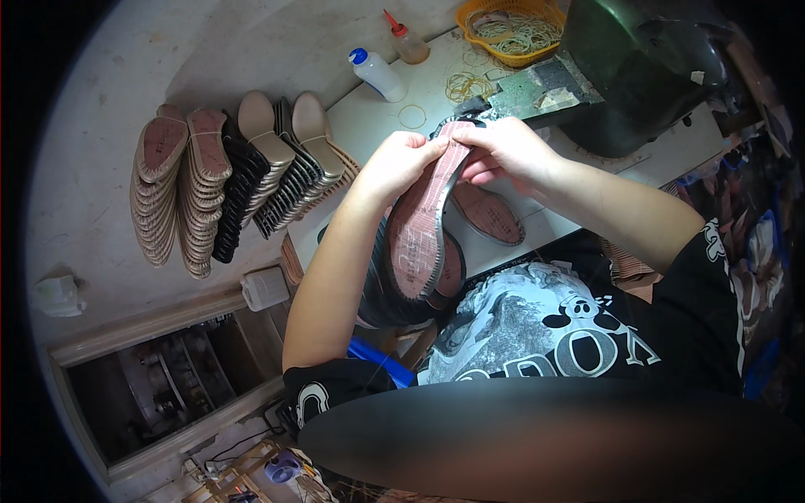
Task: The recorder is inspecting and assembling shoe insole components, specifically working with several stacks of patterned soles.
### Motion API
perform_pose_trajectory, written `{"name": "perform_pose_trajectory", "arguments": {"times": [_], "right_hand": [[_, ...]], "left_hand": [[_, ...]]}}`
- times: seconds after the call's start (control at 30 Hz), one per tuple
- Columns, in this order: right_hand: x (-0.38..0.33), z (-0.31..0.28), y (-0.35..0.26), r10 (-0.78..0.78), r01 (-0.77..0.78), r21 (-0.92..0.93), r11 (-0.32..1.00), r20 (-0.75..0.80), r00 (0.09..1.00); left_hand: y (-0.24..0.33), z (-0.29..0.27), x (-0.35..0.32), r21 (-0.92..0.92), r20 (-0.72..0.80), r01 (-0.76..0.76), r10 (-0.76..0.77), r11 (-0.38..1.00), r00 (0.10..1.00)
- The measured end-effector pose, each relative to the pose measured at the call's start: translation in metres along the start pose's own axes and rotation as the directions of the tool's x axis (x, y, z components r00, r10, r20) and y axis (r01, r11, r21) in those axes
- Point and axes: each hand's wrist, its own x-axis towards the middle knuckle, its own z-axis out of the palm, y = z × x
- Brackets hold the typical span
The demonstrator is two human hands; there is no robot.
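Note:
In front of me I hold a shoe insole [417,235] by its narrow end, its pinkish-red underside facing up and a dark pleated rim around it. My left hand [397,163] pinches one edge with thumb and fingers. On the opposite edge my right hand [509,149] is closed, its thumb lying on the pink face close to my left thumb. Another pink-faced insole [489,215] lies on the white table just below my right hand. Under the held one is a stack of dark-edged insoles [376,293], partly hidden by it and my left forearm.
Banded bundles of beige, gold and black insoles [201,176] stand along the wall at left. A green machine [646,71] occupies the back right. A yellow basket [510,57] of rubber bands, a white bottle [379,77] and a red-tipped bottle [409,44] sit at the back.

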Motion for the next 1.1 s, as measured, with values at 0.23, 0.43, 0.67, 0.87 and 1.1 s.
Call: {"name": "perform_pose_trajectory", "arguments": {"times": [0.23, 0.43, 0.67, 0.87, 1.1], "right_hand": [[0.004, 0.006, 0.000, -0.017, 0.016, -0.024, 1.000, -0.040, 0.999], [0.007, -0.007, 0.005, -0.011, 0.006, -0.156, 0.988, -0.027, 1.000], [0.007, -0.007, 0.008, -0.084, 0.088, -0.082, 0.993, 0.053, 0.995], [0.009, -0.012, 0.007, -0.150, 0.148, -0.153, 0.977, 0.002, 0.989], [-0.020, -0.039, 0.001, 0.058, 0.052, -0.264, 0.963, 0.393, 0.918]], "left_hand": [[-0.007, 0.009, 0.000, -0.146, -0.083, -0.032, 0.020, 0.989, 0.996], [0.003, 0.024, -0.016, -0.287, -0.062, -0.008, -0.010, 0.958, 0.998], [0.002, 0.024, -0.012, -0.255, -0.120, -0.045, 0.014, 0.966, 0.993], [0.009, 0.031, -0.011, -0.270, -0.150, -0.053, 0.013, 0.961, 0.989], [0.011, 0.021, -0.003, -0.342, -0.113, -0.013, -0.027, 0.940, 0.993]]}}
